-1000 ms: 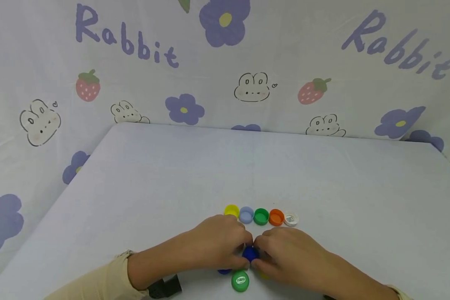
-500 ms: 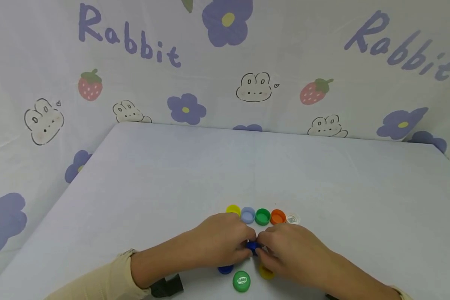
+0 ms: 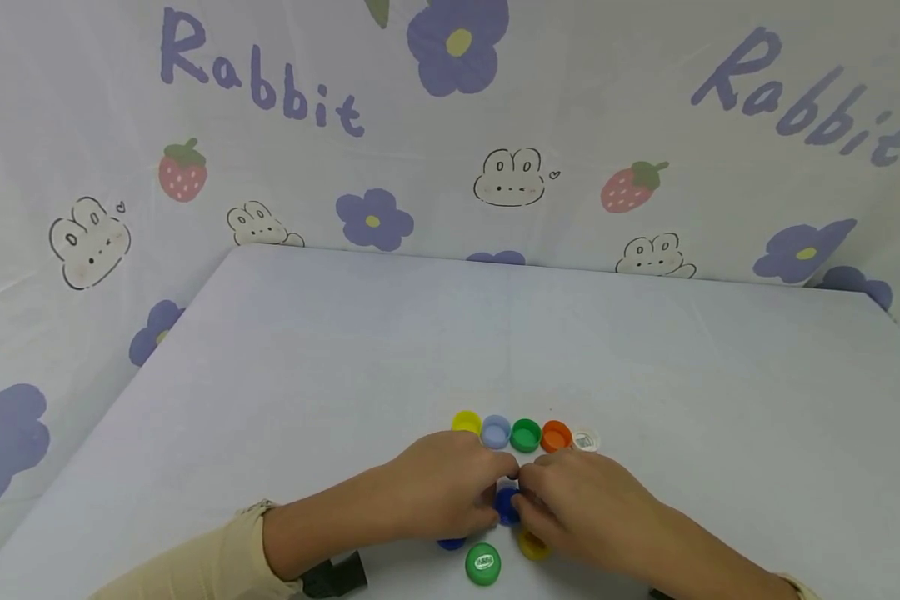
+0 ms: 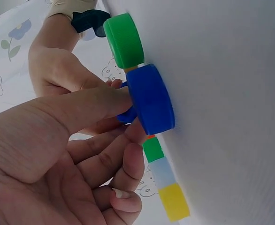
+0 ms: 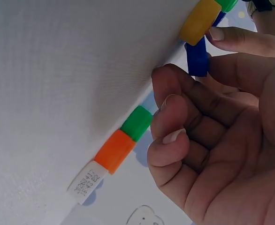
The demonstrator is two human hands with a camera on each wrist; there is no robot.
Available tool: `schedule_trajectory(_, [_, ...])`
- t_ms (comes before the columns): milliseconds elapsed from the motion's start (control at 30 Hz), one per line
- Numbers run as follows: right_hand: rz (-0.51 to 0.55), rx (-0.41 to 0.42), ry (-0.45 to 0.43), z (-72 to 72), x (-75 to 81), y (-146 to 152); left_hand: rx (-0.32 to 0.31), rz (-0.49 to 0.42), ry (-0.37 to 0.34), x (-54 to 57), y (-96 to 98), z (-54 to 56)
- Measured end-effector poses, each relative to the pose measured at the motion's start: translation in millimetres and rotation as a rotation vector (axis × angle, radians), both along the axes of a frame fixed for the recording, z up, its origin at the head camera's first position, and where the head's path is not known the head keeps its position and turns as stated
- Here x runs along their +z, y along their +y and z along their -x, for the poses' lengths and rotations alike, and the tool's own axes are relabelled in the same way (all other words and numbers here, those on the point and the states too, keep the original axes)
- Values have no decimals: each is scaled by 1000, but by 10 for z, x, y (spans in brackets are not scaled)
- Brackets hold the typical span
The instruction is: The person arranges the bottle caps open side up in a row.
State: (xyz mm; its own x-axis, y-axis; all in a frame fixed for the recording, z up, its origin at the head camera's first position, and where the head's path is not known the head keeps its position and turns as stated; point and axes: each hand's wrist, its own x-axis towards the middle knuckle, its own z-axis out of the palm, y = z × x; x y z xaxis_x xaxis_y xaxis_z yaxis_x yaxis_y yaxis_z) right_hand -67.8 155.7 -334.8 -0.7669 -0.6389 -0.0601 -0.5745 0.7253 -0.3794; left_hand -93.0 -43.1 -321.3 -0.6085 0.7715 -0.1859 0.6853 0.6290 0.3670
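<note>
A dark blue bottle cap [image 3: 507, 506] sits between my two hands, partly hidden by the fingers. My left hand [image 3: 442, 487] holds it from the left, and my right hand [image 3: 592, 504] pinches its right side with thumb and finger. In the right wrist view this blue cap [image 5: 197, 58] stands on edge at the fingertips. Close below the hands lie a green cap [image 3: 483, 564], a yellow cap [image 3: 534, 545] and a second blue cap [image 3: 451, 544], which is mostly covered by my left hand. That second blue cap [image 4: 151, 98] looks large in the left wrist view.
Just beyond the hands runs a row of caps with hollow sides up: yellow [image 3: 466, 422], light blue [image 3: 496, 432], green [image 3: 526, 435], orange [image 3: 556, 436] and white [image 3: 587, 439]. They stand on a white table [image 3: 390, 333] before a rabbit-printed cloth [image 3: 420, 125].
The blue cap between the hands has been turned and tilted by the fingers, and has shifted slightly right. My right hand has uncovered more of the yellow cap. The row of caps keeps its order.
</note>
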Motion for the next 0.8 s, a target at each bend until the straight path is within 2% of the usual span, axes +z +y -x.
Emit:
schedule_trajectory(367, [-20,-18,-43,11,32,19,2,11,7,-11,7,-7])
schedule_trajectory(567, [-27,-18,-82,12,20,5,37,52,39,-25,19,-31])
schedule_trajectory(800, [-32,-20,-71,0,4,-20,46,94,68,-39,11,-32])
